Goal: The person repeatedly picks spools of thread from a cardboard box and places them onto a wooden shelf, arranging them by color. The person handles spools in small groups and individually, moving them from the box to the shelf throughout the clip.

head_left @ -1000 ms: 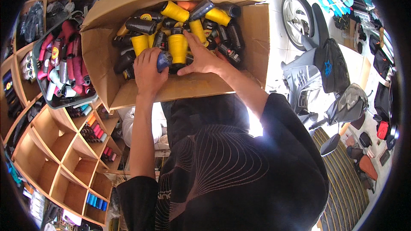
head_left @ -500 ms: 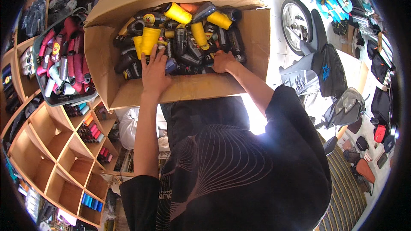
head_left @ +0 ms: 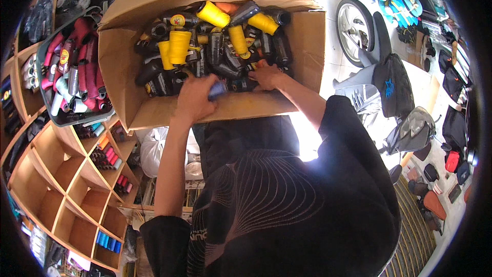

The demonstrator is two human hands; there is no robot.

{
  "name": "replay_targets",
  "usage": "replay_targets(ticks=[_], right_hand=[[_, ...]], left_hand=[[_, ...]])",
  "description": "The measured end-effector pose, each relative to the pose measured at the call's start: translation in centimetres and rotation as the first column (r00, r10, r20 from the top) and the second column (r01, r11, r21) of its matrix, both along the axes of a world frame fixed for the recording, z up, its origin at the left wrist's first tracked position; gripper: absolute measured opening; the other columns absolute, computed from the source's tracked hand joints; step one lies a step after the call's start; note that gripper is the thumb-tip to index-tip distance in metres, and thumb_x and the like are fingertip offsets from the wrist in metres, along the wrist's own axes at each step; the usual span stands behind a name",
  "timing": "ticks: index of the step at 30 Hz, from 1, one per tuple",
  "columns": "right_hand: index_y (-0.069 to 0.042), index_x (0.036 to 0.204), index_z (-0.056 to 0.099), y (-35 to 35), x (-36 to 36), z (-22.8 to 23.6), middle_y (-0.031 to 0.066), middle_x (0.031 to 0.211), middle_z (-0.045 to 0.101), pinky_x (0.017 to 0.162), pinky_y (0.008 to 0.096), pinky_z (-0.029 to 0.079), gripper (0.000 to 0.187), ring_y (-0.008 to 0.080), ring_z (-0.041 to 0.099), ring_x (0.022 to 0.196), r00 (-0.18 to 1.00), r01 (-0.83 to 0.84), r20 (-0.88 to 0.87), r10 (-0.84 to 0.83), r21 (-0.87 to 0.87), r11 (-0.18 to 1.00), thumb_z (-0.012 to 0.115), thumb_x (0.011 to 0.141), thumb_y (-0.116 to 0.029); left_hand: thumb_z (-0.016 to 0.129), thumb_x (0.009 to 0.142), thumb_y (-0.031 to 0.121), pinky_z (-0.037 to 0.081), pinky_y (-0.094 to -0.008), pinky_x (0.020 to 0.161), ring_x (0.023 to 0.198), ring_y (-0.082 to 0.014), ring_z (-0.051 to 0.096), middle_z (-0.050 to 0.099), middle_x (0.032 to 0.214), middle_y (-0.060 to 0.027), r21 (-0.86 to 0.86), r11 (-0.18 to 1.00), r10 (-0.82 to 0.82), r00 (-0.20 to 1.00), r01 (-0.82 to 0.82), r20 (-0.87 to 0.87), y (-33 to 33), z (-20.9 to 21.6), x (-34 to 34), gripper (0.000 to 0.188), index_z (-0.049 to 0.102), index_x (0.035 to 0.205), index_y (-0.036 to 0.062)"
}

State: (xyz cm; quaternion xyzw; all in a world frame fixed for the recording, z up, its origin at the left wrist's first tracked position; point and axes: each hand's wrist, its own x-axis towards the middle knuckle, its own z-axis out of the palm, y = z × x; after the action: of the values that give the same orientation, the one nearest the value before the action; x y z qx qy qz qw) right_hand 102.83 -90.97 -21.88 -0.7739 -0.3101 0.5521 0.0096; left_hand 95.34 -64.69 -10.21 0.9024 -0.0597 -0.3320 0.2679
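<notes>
A large cardboard box (head_left: 205, 114) in front of me holds many thread spools, mostly black cones (head_left: 216, 48), with several yellow spools (head_left: 179, 47) on top. At the near side of the box, my left hand (head_left: 197, 95) is closed, its fingers curled around a blurred blue thread spool (head_left: 218, 90). My right hand (head_left: 267, 77) reaches over the near wall into the right part of the pile. Its fingers are bent among the dark spools, close to an orange one (head_left: 262, 63); what they grip is hidden.
To the left stands a dark plastic bin (head_left: 77, 118) of pink and maroon spools. Below it is a wooden cubby shelf (head_left: 66, 195) with a few coloured spools. A parked motorbike (head_left: 379, 72) stands to the right, with bags and small items on the floor beyond.
My left hand has drawn back from the yellow spools, its fingers curling; the blue spool has shifted right and nearer with it. My right hand has shifted slightly left among the spools.
</notes>
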Motion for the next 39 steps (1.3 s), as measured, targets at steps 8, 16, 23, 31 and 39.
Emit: replay_targets(ticks=[8,16,23,31,39], right_hand=[[0.001,0.106,0.067,-0.8,-0.7,1.9,0.0197,0.103,0.068,0.093,0.0474,0.052,0.063,0.0401,0.062,0.107,0.972,0.096,0.194,-0.133,0.190,0.977,0.069,0.084,-0.059],[-0.001,0.113,0.066,2.4,8.2,6.1,0.0242,0.105,0.070,0.089,0.0485,0.051,0.083,0.0395,0.067,0.104,0.783,0.517,0.103,-0.613,0.439,0.735,0.055,0.084,-0.078],[0.000,0.104,0.070,1.6,9.8,6.0,0.0274,0.105,0.070,0.092,0.0495,0.052,0.040,0.0453,0.066,0.103,0.429,0.705,0.394,-0.813,0.417,0.574,0.060,0.091,-0.036],[-0.006,0.152,0.032,1.2,-1.8,0.4,0.0248,0.144,0.049,0.099,0.0602,0.048,0.075,0.0449,0.035,0.142,0.886,0.461,0.273,-0.375,-0.433,0.775,0.066,0.089,-0.029],[0.006,0.150,0.014,0.1,-2.8,-2.2,0.0354,0.152,0.024,0.105,0.0486,0.047,0.106,0.0481,0.047,0.132,0.737,0.674,0.345,-0.581,-0.325,0.663,0.078,0.080,-0.042]], left_hand=[[0.074,0.064,0.014,0.053,-0.0473,0.088,0.101,-0.0398,0.066,0.070,0.099,-0.0219,-0.172,0.985,-0.042,0.976,0.005,-0.212,-1.2,2.8,2.2,0.057,0.066,0.120,0.0112],[0.076,0.059,0.011,0.053,-0.0494,0.085,0.098,-0.0409,0.067,0.070,0.101,-0.0204,-0.090,0.989,-0.129,0.982,0.117,-0.141,-4.0,4.3,-1.0,0.056,0.065,0.114,0.0066],[0.080,0.056,0.011,0.053,-0.0490,0.087,0.099,-0.0404,0.067,0.071,0.101,-0.0205,0.014,0.978,-0.202,0.969,0.206,-0.144,-5.0,4.3,-0.1,0.057,0.067,0.112,0.0072],[0.083,0.054,0.013,0.055,-0.0426,0.092,0.103,-0.0355,0.068,0.072,0.103,-0.0197,-0.054,0.957,-0.287,0.908,0.284,-0.306,-5.0,3.2,2.8,0.050,0.071,0.102,0.0031],[0.077,0.061,0.006,0.054,-0.0434,0.091,0.102,-0.0360,0.068,0.071,0.101,-0.0205,0.024,0.976,-0.208,0.957,0.217,-0.200,-5.5,4.1,1.2,0.036,0.072,0.096,0.0038]])
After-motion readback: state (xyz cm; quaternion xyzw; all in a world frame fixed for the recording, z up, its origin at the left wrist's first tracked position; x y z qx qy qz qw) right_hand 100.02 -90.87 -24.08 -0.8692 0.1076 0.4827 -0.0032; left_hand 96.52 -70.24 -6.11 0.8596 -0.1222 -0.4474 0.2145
